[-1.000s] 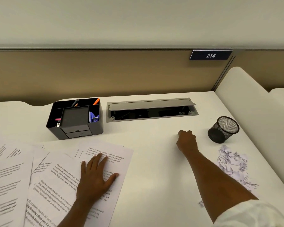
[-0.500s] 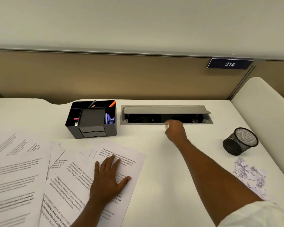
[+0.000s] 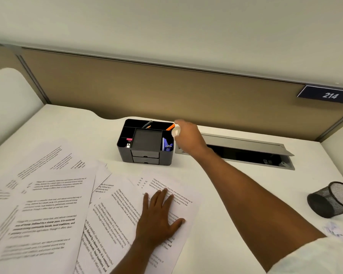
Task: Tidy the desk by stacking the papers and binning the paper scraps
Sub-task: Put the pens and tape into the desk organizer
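Several printed papers (image 3: pixel 48 204) lie fanned out across the left and front of the white desk (image 3: pixel 236 184). My left hand (image 3: pixel 158 216) rests flat with spread fingers on the rightmost sheet (image 3: pixel 123 210). My right hand (image 3: pixel 189 136) is stretched to the back of the desk, at the right rim of the black desk organizer (image 3: pixel 145 145), and pinches a small white object (image 3: pixel 175 131); what it is I cannot tell. A black mesh cup (image 3: pixel 332 200) lies on its side at the right edge, with crumpled paper scraps (image 3: pixel 334 230) just in front of it.
A grey cable hatch (image 3: pixel 246 150) with its lid raised is set into the desk behind my right arm. The organizer holds pens and clips. A tan partition (image 3: pixel 166 91) with a "214" plate (image 3: pixel 328 94) closes off the back.
My right hand has travelled left from near the mesh cup, past the cable hatch, to the organizer's right rim. The view has swung left with it. My left hand stays on the sheet.
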Demonstrator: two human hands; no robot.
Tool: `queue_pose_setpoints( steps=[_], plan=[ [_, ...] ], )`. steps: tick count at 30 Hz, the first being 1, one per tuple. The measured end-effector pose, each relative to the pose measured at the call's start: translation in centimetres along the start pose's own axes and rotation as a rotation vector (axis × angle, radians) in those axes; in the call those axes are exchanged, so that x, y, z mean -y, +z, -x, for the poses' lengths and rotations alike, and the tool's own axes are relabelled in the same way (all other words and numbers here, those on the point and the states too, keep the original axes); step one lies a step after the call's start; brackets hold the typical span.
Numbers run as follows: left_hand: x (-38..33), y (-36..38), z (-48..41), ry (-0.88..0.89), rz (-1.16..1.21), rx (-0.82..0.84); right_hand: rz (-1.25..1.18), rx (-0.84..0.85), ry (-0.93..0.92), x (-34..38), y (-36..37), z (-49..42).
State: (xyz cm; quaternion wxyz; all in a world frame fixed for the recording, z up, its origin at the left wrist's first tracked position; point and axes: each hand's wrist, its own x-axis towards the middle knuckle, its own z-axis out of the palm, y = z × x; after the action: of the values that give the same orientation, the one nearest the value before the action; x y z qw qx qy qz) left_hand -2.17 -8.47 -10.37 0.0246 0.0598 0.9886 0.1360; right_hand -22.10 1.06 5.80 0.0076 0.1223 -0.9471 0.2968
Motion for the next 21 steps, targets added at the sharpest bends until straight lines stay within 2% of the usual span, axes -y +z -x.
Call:
queue_pose_setpoints(
  steps=[9, 21],
  plan=[
    [0.2, 0.2, 0.0, 0.003, 0.046, 0.005, 0.195, 0.173, -0.143, 5.7, 4.4, -1.4],
    [0.4, 0.5, -0.2, -0.008, 0.061, 0.002, 0.287, 0.252, -0.111, 6.4, 6.6, -2.2]
  ],
)
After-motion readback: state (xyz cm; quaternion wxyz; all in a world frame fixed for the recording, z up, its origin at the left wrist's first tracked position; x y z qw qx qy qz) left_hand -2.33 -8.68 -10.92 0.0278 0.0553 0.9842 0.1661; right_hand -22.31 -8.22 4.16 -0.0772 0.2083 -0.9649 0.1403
